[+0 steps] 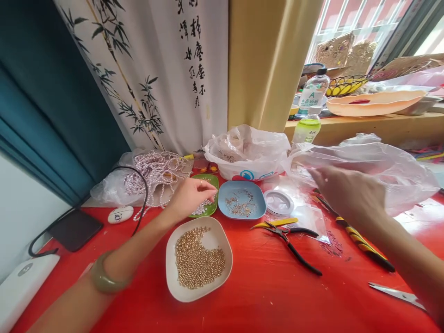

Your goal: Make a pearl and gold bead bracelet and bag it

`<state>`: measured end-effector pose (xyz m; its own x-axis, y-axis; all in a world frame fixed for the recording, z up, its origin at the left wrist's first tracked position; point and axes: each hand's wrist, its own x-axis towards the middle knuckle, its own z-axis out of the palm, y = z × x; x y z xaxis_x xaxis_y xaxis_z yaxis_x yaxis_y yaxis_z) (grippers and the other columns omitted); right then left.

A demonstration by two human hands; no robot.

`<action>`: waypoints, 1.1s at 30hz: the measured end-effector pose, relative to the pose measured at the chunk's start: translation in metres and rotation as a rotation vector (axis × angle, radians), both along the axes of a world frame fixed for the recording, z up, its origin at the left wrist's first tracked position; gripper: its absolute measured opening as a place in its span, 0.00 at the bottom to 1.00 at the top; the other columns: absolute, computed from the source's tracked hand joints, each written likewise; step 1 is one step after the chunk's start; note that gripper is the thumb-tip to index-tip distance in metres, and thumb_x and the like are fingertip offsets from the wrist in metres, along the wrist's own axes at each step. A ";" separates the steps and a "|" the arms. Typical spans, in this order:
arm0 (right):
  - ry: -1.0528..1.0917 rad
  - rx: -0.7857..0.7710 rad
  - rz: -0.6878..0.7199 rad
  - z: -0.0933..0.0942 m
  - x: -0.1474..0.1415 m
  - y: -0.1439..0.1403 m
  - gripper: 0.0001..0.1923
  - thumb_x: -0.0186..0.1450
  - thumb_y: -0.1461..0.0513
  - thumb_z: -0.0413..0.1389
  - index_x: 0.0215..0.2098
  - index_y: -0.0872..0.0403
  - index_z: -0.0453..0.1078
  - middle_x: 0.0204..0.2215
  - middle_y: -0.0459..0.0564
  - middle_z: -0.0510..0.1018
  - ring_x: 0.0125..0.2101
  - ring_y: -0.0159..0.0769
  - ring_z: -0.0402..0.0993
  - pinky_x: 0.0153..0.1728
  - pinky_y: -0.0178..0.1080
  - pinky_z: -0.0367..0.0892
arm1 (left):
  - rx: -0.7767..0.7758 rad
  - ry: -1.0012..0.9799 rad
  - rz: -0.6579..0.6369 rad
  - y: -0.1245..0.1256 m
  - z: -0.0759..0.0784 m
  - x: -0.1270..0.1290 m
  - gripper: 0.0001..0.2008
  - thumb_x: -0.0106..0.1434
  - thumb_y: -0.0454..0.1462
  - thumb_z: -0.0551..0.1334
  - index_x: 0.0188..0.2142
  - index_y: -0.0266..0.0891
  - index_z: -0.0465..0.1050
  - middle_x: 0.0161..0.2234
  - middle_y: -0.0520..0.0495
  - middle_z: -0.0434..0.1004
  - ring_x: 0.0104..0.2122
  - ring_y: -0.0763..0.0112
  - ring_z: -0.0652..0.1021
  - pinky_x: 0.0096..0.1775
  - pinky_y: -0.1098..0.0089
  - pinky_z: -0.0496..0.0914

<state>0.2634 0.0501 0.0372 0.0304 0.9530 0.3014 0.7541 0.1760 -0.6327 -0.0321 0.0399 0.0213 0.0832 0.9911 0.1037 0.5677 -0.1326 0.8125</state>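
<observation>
My left hand (192,196) is over the green dish (210,210) of pale beads, its thumb and fingers pinched together. Whatever sits between those fingertips is too small to make out. A bangle circles the left wrist. On the right, my right hand (350,189), smeared by motion, is over the front of a clear plastic bag (398,162); its fingers do not show clearly. Close by the left hand, a blue dish (225,209) holds small metal pieces. Nearer to me is a white dish (180,291) of gold beads.
Black-handled pliers (287,243), yellow tweezers (277,223), a yellow-and-black tool (364,243) and scissors (397,292) lie on the red table. A round clear container (278,203) stands mid-table. Bead strands (156,171), a bagged white tub (248,157) and a dark phone (74,230) lie farther out.
</observation>
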 end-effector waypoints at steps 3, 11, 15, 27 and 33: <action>-0.266 0.300 -0.028 0.010 -0.033 -0.032 0.14 0.63 0.58 0.46 0.37 0.56 0.70 0.40 0.61 0.75 0.34 0.48 0.72 0.24 0.39 0.61 | 0.012 0.001 -0.033 -0.009 -0.002 0.013 0.07 0.51 0.37 0.60 0.26 0.38 0.76 0.23 0.48 0.77 0.25 0.71 0.73 0.31 0.70 0.66; -0.459 0.257 0.482 -0.009 -0.112 -0.052 0.12 0.62 0.64 0.46 0.41 0.56 0.68 0.29 0.53 0.79 0.26 0.42 0.75 0.21 0.37 0.63 | -0.047 -0.218 -0.188 -0.036 0.009 0.020 0.07 0.51 0.34 0.59 0.27 0.35 0.76 0.26 0.46 0.77 0.26 0.72 0.74 0.28 0.74 0.66; -0.214 0.010 0.532 -0.018 -0.119 -0.044 0.09 0.63 0.63 0.46 0.39 0.53 0.66 0.25 0.48 0.79 0.24 0.37 0.75 0.22 0.35 0.64 | -0.087 -0.172 -0.166 -0.040 0.004 0.006 0.07 0.51 0.35 0.59 0.27 0.35 0.76 0.25 0.46 0.77 0.26 0.71 0.74 0.27 0.73 0.65; 0.108 -0.379 0.640 -0.034 -0.117 -0.055 0.08 0.62 0.64 0.43 0.25 0.51 0.56 0.17 0.42 0.68 0.16 0.29 0.64 0.15 0.31 0.60 | -0.131 0.063 -0.180 -0.041 -0.004 -0.029 0.09 0.52 0.37 0.57 0.26 0.36 0.74 0.23 0.47 0.75 0.24 0.71 0.72 0.26 0.73 0.63; -0.002 -0.162 0.727 -0.048 -0.117 -0.067 0.08 0.63 0.63 0.45 0.27 0.52 0.61 0.22 0.46 0.71 0.21 0.31 0.65 0.20 0.34 0.61 | -0.188 0.180 -0.312 -0.038 -0.002 -0.046 0.16 0.56 0.44 0.55 0.25 0.36 0.75 0.23 0.46 0.76 0.24 0.72 0.73 0.26 0.74 0.61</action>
<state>0.1459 -0.0173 -0.0105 -0.6251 0.7650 0.1549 0.4838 0.5355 -0.6922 -0.0778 0.0019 0.0192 0.3833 0.9157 -0.1208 0.6589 -0.1795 0.7305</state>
